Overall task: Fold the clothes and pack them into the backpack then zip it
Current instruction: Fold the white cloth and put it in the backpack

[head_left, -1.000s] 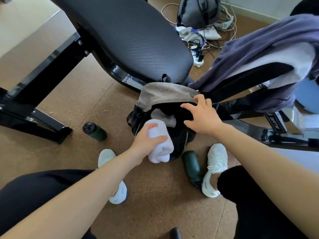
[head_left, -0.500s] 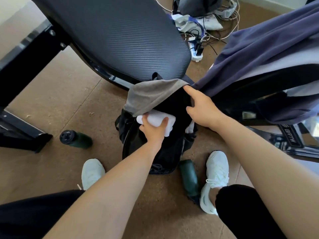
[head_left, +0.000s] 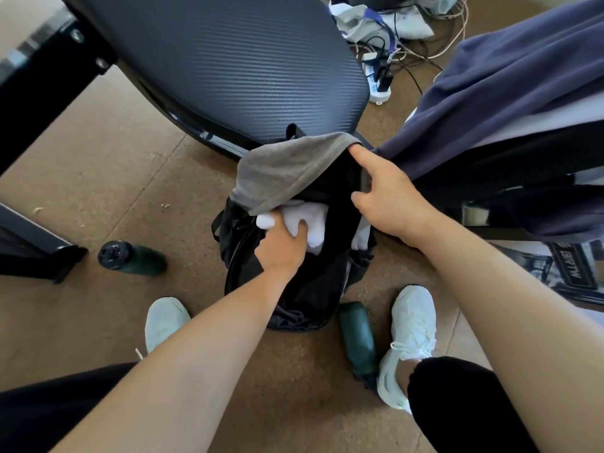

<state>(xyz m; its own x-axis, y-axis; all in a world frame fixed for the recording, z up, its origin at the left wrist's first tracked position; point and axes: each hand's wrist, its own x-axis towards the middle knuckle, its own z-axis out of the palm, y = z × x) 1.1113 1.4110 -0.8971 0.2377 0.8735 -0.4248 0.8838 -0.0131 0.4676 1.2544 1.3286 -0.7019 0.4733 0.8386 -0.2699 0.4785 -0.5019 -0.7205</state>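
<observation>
Nearest me, on the brown floor (head_left: 98,178), two pale mint sneakers (head_left: 410,341) flank a dark green bottle (head_left: 358,343) lying on its side just beside the right shoe. Between my feet stands the black backpack (head_left: 287,299), its mouth open upward. My left hand (head_left: 282,245) reaches into that mouth, fingers curled tight round a rolled white garment (head_left: 310,223), soft and bunched, which sits half inside the opening with the thumb pressed into its folds. My right hand (head_left: 389,197) holds the bag's far-right rim, thumb and fingers pinching the black fabric, forefinger stretched toward the edge of a grey cloth (head_left: 287,168) draped over the back of the opening. That cloth overhangs the garment's top and hides how deep it goes. Left of the bag lies a second green bottle (head_left: 132,258) with a black cap. Behind it rises a ribbed black padded bench seat (head_left: 228,60); navy clothing (head_left: 490,103) hangs at right, and beyond lie a power strip (head_left: 379,83) and tangled cables.
</observation>
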